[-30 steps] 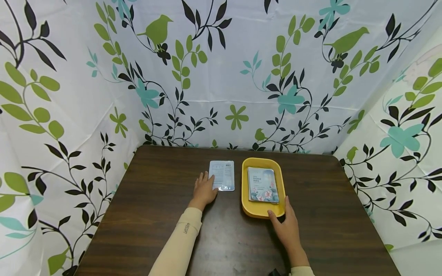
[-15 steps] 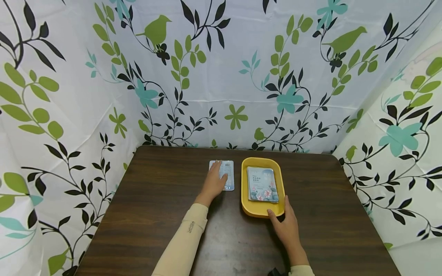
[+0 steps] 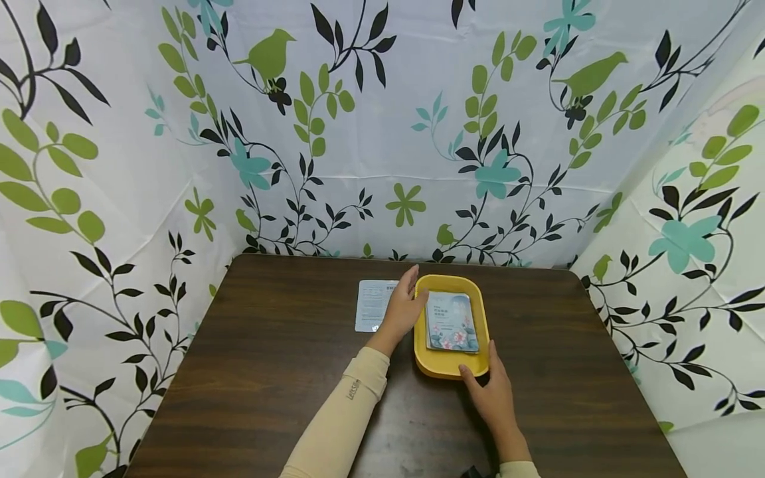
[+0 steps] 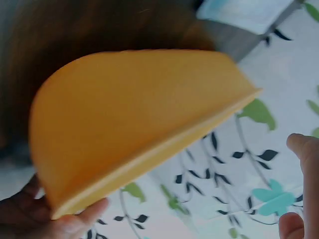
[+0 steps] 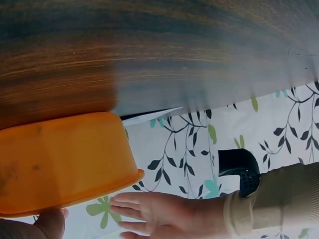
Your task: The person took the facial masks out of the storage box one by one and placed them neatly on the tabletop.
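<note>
In the head view a yellow plastic tray point(image 3: 445, 370) stands on the table, holding a flat pale-blue packet point(image 3: 453, 325) with printed flowers; a second layer seems to show under its edge. My right hand point(image 3: 495, 398) grips the tray's near right corner, thumb over the rim, fingers along the outer wall. Beside the tray's left wall is my left hand point(image 3: 405, 309), its fingers straight. Both wrist views show it a little apart from the tray. Behind that hand, a similar packet point(image 3: 372, 305) lies printed side up on the table, partly covered.
The dark wooden table point(image 3: 287, 372) carries these things near its far edge. Patterned white curtains point(image 3: 358, 133) hang behind it and on both sides. A black camera mount point(image 5: 239, 167) sits on my left sleeve.
My left hand has swept right, across the loose packet to the tray's left side. The packet has stayed in place. My right hand keeps its grip on the tray.
</note>
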The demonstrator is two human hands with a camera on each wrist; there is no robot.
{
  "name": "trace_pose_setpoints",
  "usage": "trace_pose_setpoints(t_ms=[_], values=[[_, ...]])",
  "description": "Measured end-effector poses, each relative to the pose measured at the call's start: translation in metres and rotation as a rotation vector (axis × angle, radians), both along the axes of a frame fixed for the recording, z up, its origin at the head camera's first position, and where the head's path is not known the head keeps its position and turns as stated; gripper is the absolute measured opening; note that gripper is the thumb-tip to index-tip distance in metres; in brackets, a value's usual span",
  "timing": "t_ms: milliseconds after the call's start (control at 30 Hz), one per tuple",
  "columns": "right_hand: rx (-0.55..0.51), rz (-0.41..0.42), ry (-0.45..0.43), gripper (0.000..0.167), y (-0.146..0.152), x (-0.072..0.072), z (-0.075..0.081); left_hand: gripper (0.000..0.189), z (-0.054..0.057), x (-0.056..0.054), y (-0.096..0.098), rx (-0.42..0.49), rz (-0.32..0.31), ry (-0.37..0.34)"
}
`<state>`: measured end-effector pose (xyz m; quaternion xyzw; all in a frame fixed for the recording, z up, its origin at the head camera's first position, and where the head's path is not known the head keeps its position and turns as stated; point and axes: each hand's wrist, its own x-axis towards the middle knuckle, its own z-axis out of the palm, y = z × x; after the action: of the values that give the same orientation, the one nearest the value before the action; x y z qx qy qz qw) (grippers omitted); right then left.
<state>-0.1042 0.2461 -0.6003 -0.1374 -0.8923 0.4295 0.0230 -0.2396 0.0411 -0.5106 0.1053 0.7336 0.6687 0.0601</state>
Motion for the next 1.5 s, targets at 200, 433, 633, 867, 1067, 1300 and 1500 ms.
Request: trace_pose_setpoints(t_ms=[200, 433, 633, 867, 1067, 1300, 1500], values=[[-0.007, 0.008, -0.004, 0.098, -0.003, -0.001, 0.001, 0.066, -0.014, 0.013, 0.024, 0.013, -0.014, -0.04], [-0.011, -0.001, 0.03, 0.096, -0.001, -0.001, 0.002, 0.073, -0.032, 0.026, 0.048, -0.135, -0.033, -0.088], [-0.005, 0.003, 0.044, 0.095, 0.0, 0.0, -0.002, 0.075, -0.044, 0.03, 0.058, -0.237, -0.021, -0.114], [-0.013, -0.006, 0.039, 0.095, -0.001, 0.001, -0.002, 0.068, -0.047, 0.031, 0.062, -0.197, 0.04, -0.174], [-0.02, -0.007, 0.037, 0.096, -0.001, 0.001, -0.002, 0.061, -0.051, 0.03, 0.064, -0.174, 0.11, -0.153], [-0.023, -0.017, 0.028, 0.096, -0.001, 0.001, -0.002, 0.057, -0.054, 0.028, 0.063, -0.073, 0.135, -0.13], [-0.025, -0.016, 0.018, 0.097, -0.002, 0.0, -0.001, 0.057, -0.054, 0.025, 0.06, -0.001, 0.06, -0.158]])
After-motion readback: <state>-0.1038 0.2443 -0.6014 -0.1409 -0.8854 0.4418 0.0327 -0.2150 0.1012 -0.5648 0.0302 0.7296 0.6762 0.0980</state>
